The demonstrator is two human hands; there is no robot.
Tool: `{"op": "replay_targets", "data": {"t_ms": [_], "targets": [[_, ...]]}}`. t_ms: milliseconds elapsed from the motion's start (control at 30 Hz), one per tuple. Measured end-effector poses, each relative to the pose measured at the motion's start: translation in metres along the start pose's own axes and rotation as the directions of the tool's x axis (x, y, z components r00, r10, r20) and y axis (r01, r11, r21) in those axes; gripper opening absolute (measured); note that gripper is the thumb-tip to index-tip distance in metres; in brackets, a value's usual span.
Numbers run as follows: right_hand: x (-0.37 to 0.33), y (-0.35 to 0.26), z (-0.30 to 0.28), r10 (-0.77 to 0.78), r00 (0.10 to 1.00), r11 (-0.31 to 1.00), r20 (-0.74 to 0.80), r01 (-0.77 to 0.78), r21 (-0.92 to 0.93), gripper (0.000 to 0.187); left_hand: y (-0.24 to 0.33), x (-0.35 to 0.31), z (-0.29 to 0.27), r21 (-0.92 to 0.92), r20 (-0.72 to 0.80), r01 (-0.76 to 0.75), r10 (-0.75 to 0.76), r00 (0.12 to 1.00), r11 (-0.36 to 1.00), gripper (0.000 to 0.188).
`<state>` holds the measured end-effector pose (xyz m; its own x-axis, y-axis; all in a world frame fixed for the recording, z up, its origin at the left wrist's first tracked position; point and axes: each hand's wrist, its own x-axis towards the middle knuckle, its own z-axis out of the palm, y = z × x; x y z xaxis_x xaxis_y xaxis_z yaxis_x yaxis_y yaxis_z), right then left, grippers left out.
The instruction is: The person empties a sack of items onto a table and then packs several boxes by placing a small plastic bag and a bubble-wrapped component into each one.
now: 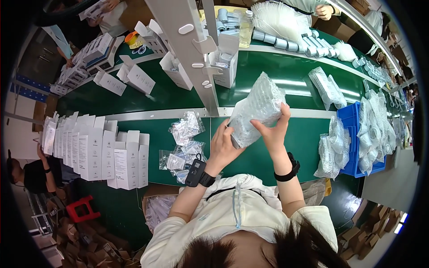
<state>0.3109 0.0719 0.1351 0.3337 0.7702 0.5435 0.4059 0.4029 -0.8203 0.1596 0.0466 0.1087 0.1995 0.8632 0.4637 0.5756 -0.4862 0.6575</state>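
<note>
Between both hands, above the green table (214, 134), I hold a bubble-wrap pouch (258, 105), tilted with its upper end leaning away to the right. What the pouch contains cannot be made out. My left hand (223, 146) grips its lower left side, with some fingers hidden behind it. My right hand (274, 131) is closed on the right side, thumb across the front. Left of my left hand lie small clear bags (184, 152) with white slips and parts inside. Several bubble-wrapped items (331, 149) rest to the right of my right hand.
Open white boxes (94, 152) stand in a row at left. A blue bin (353, 123) with bubble-wrapped items stands at right. A metal post (190, 49) rises beyond my hands. Grey cylinders (286, 43) and a clear bottle (246, 29) lie farther back, where other people work.
</note>
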Motion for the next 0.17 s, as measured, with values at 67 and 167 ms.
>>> {"op": "replay_targets", "data": {"t_ms": [67, 167], "targets": [[0.006, -0.003, -0.006, 0.126, 0.985, 0.988, 0.121, -0.135, 0.072, 0.072, -0.002, -0.001, -0.008, -0.093, 0.069, 0.036, -0.029, 0.997, 0.995, 0.073], [0.015, -0.010, 0.004, 0.177, 0.981, 0.982, -0.083, -0.170, 0.081, 0.065, 0.006, 0.003, -0.014, -0.156, 0.129, 0.069, -0.049, 0.990, 0.985, 0.070]]}}
